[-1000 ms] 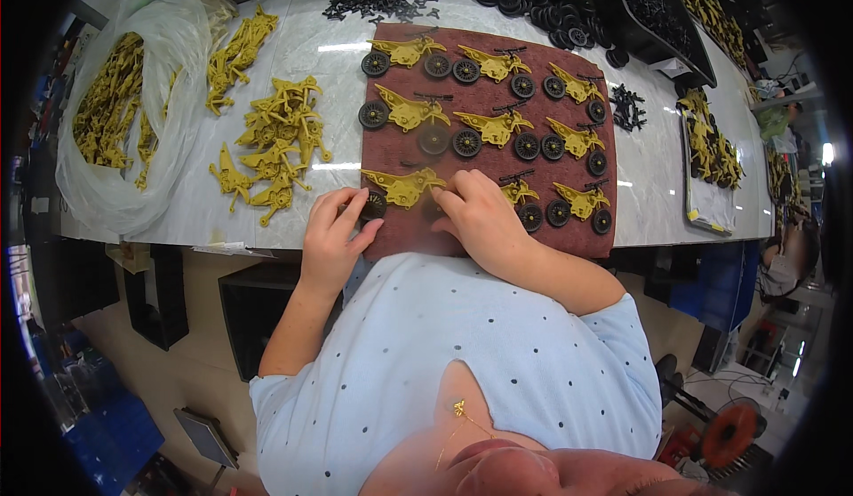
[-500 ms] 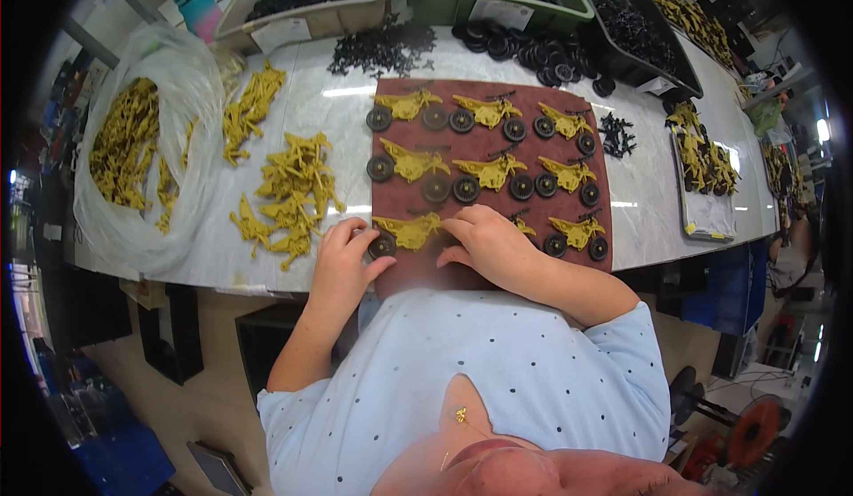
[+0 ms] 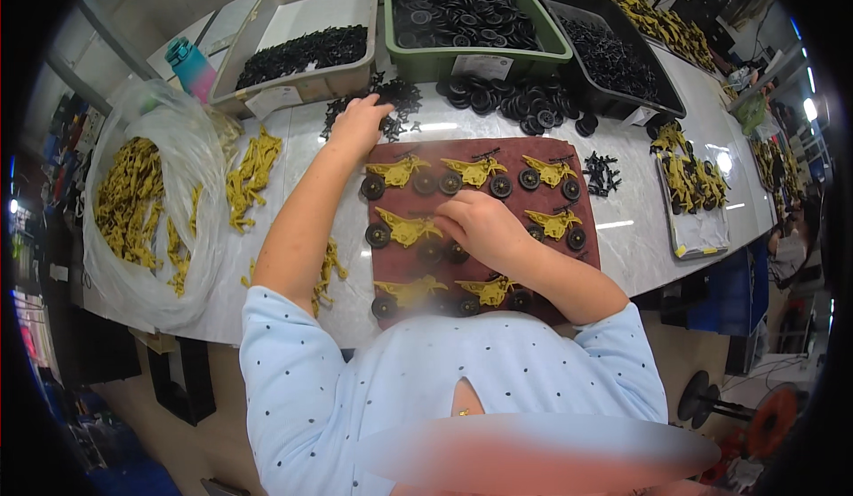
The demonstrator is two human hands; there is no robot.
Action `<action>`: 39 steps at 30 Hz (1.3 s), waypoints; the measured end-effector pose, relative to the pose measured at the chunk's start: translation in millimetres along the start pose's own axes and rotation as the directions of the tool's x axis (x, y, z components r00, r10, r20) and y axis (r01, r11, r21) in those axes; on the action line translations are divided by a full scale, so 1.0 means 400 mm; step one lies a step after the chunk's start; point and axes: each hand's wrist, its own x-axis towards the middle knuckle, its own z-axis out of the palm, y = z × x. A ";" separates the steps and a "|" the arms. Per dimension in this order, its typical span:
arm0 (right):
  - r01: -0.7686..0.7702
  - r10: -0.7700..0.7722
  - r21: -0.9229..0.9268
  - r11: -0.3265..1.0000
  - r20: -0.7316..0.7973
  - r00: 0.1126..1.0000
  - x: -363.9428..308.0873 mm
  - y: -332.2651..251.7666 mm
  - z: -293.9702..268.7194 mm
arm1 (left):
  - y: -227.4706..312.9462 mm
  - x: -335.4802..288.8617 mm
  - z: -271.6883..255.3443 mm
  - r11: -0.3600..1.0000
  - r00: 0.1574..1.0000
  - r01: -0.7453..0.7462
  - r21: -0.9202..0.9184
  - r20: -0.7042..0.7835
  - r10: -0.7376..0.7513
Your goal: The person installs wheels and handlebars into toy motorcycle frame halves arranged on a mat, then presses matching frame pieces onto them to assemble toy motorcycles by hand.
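Note:
Several yellow toy motorbikes [image 3: 475, 172] with black wheels lie in rows on a dark red mat [image 3: 582, 287]. My left hand [image 3: 358, 125] is stretched out beyond the mat's far left corner. Its fingers are apart over a pile of small black plastic parts [image 3: 402, 96], and nothing shows in them. Above the mat's middle row, my right hand [image 3: 484, 228] has its fingers curled together at the right end of a yellow motorbike body [image 3: 404, 228]. Whatever lies between those fingertips is hidden. The hand covers most of the motorbike in the row's middle.
Behind the mat stand a beige bin [image 3: 311, 89], a green bin [image 3: 484, 44] of wheels and a black bin [image 3: 662, 105]. Loose wheels [image 3: 524, 103] lie before them. Yellow bodies fill a clear bag [image 3: 200, 256] at left; more [image 3: 253, 176] lie beside it. A tray [image 3: 697, 240] sits right.
My left hand has left the near-left motorbike and reached forward to the small black parts. My right hand has shifted from that motorbike to the middle row. The whole view has also shifted.

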 end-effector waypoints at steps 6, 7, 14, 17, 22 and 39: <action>-0.123 0.125 -0.073 0.990 0.012 0.992 -0.022 0.069 -0.032 | -0.042 0.057 0.037 0.986 0.992 -0.125 0.109 0.042 0.121; -0.139 0.142 -0.106 0.985 0.029 0.989 -0.016 0.077 -0.037 | -0.056 0.059 0.044 0.986 0.991 -0.128 0.107 0.048 0.123; -0.098 0.098 -0.028 0.995 0.013 0.995 0.054 0.127 -0.025 | -0.077 0.051 -0.033 0.975 0.951 0.116 -0.188 -0.261 -0.164; -0.098 0.099 0.007 0.995 -0.037 0.994 0.116 0.134 -0.014 | -0.042 0.030 -0.091 0.819 0.902 0.353 -0.453 -0.068 -0.426; -0.109 0.146 0.229 0.967 -0.152 0.977 0.246 0.122 0.031 | 0.023 -0.055 -0.117 -0.016 0.839 0.383 -0.923 0.355 -0.412; -0.333 0.339 0.674 0.659 0.128 0.932 0.275 0.065 0.054 | 0.117 -0.169 -0.124 -0.510 0.797 0.361 -0.781 0.542 -0.265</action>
